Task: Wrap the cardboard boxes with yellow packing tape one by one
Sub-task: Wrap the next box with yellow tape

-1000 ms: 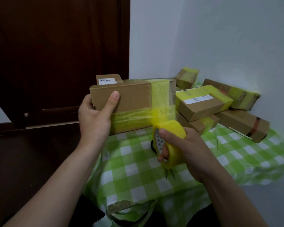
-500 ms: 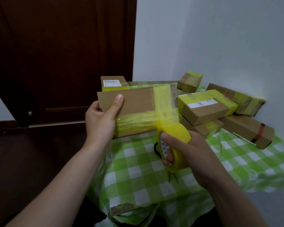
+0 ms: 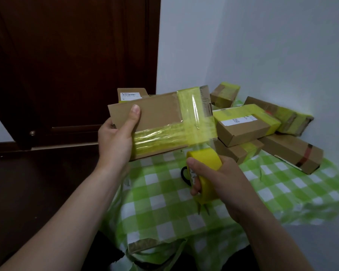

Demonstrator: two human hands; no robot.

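My left hand (image 3: 115,141) grips the left end of a flat cardboard box (image 3: 157,116), thumb across its top face, holding it tilted above the table. Yellow tape runs in one band along the box's near edge and in another across its right part. My right hand (image 3: 221,184) grips the yellow tape roll (image 3: 204,163) just below the box's right corner. A stretch of tape runs from the roll up to the box.
A pile of taped boxes (image 3: 245,122) lies at the back right by the white wall. A long brown box (image 3: 294,151) sits at the right. A labelled small box (image 3: 131,93) stands behind. The table has a green checked cloth (image 3: 157,194); black scissors handle (image 3: 184,174) lies under the roll.
The box has tilted so its top face turns more toward me. The roll has moved slightly down and right, drawing the tape off the box's right corner.
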